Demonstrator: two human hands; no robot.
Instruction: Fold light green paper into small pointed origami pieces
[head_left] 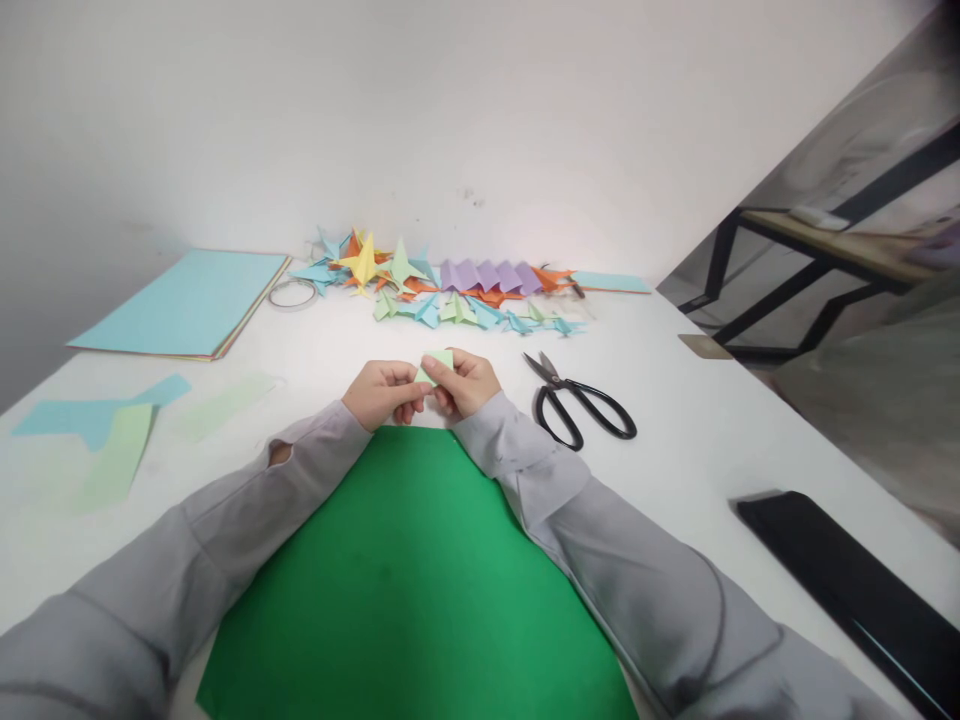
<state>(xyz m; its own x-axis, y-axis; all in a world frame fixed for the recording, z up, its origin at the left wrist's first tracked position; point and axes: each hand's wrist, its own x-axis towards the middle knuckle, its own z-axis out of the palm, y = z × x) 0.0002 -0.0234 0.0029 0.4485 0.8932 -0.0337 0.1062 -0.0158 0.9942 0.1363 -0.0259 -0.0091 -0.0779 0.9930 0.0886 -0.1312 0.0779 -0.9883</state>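
A small light green paper square [445, 358] is held up between both hands, just beyond the far edge of a large green sheet [420, 570]. My left hand [384, 391] pinches its lower left side with thumb and fingers. On the other side, my right hand [469, 382] has its thumb across the front of the paper and its fingers closed behind. Black-handled scissors [553, 380] lie to the right of my right hand, with their blades parted and pointing away.
Folded paper cranes [364, 262] and purple pleated paper [491, 276] line the wall. Blue sheets [187, 300] are stacked at back left, beside a wire coil [292, 293]. Blue scraps [67, 416] and green scraps [120, 455] lie left. A black object [847, 590] rests at right.
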